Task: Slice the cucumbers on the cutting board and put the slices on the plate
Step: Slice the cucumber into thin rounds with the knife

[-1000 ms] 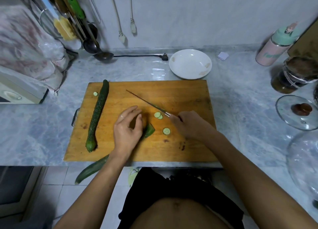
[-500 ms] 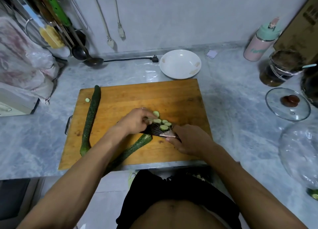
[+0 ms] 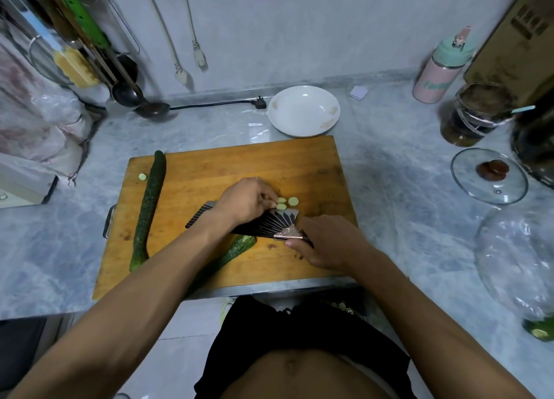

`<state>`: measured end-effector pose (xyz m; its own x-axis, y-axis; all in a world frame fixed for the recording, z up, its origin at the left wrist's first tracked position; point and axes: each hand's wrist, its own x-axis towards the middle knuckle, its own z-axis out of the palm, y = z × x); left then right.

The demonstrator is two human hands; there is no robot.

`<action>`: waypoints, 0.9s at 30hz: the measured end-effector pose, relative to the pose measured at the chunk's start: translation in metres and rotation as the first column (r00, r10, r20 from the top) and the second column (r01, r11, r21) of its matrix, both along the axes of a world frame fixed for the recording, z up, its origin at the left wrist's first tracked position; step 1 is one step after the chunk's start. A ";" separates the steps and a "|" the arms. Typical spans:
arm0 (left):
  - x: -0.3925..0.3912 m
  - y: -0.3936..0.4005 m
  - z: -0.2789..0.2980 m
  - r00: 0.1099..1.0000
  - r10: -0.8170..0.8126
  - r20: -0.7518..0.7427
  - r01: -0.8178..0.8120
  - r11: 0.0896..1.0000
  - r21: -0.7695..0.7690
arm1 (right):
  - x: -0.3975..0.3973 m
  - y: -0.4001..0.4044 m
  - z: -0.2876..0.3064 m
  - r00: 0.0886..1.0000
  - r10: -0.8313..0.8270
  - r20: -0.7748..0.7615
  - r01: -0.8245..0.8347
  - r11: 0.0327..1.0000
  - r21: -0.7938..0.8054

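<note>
A wooden cutting board lies on the marble counter. A whole cucumber lies along its left side, one stray slice beside it. A partly cut cucumber slants off the board's front edge under my left arm. My right hand grips the handle of a broad knife laid flat on the board. My left hand rests on the blade, its fingertips pinching cucumber slices at the blade's far edge. A white plate sits empty behind the board.
A ladle and a power plug lie behind the board. Right of it stand a pink and green bottle, a dark jar, a glass lid and a glass bowl. Utensils hang at back left.
The knife went from cutting upright to lying flat on the board. My left hand left the cut cucumber and now gathers slices onto the blade.
</note>
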<state>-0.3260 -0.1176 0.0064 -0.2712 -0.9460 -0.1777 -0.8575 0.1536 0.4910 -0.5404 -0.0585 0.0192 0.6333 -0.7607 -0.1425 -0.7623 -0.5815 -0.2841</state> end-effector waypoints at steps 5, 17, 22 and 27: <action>-0.003 0.005 0.001 0.998 0.055 -0.037 -0.056 0.998 -0.028 | -0.005 -0.001 -0.004 1.000 -0.018 0.008 0.018 1.000 0.006; -0.004 0.000 -0.006 0.997 -0.076 0.035 0.070 0.987 0.148 | -0.013 -0.004 -0.005 1.000 0.010 0.017 -0.009 1.000 -0.015; -0.006 0.009 0.013 0.988 -0.038 -0.149 0.025 0.996 -0.088 | -0.019 -0.006 -0.012 0.995 -0.085 0.060 0.084 0.996 0.015; 0.004 0.043 0.020 0.876 0.242 -0.417 -0.409 0.831 -0.377 | -0.030 -0.004 -0.019 0.877 -0.402 0.265 0.326 0.900 0.288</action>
